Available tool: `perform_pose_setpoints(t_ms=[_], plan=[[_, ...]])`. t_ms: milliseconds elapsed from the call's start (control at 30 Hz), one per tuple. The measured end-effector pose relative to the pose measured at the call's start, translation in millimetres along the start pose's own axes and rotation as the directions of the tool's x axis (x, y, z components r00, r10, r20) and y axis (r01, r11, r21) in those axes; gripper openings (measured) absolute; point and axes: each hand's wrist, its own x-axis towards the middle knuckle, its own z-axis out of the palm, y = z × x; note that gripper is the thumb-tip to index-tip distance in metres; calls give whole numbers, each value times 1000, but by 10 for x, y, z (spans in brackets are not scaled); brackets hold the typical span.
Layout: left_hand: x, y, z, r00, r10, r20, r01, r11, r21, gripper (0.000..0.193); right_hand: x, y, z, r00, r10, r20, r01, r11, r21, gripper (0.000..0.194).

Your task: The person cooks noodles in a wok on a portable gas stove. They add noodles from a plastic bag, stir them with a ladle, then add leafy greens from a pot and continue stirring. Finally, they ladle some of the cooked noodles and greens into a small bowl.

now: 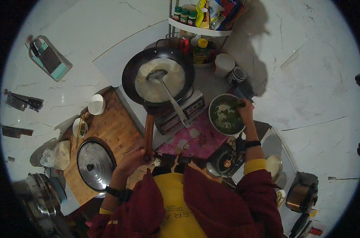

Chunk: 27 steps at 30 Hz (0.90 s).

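My left hand [135,159] is closed around the wooden handle [149,128] of a black wok [129,74]. Pale, cloudy liquid [144,89] fills the wok's lower part, and a metal ladle [172,99] leans in it, its handle out over the rim towards me. The wok sits on a portable gas stove [180,113]. To the right, my right hand [246,111] is at the right rim of a bowl [211,120] of leafy greens [227,116], fingers reaching over the edge. Whether they grip the rim or some greens is unclear.
A wooden board [117,119] on the left carries a glass pot lid [93,166] and white bowls [96,104], one with chopsticks [79,131]. A seasoning rack [200,29] stands behind the wok. Under my right forearm is a dark pan [221,160]. Cleavers [19,101] hang left.
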Motion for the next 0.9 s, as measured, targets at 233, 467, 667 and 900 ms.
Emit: perform_pose_setpoints(t_ms=[233, 467, 667, 900], plan=[[33, 71, 41, 997, 41, 62, -43, 999, 23, 45, -405, 248, 300, 999, 39, 12, -31, 924, -382, 41], [-24, 39, 42, 1000, 3, 20, -4, 999, 43, 50, -30, 203, 57, 997, -40, -71, 36, 998, -56, 41], [-5, 51, 43, 999, -9, 53, 9, 1000, 1, 44, -170, 362, 134, 998, -61, -11, 54, 936, -348, 43], [-60, -7, 20, 1000, 5, 14, -4, 1000, -16, 44, 97, -38, -152, 1000, -17, -21, 14, 990, -139, 36]])
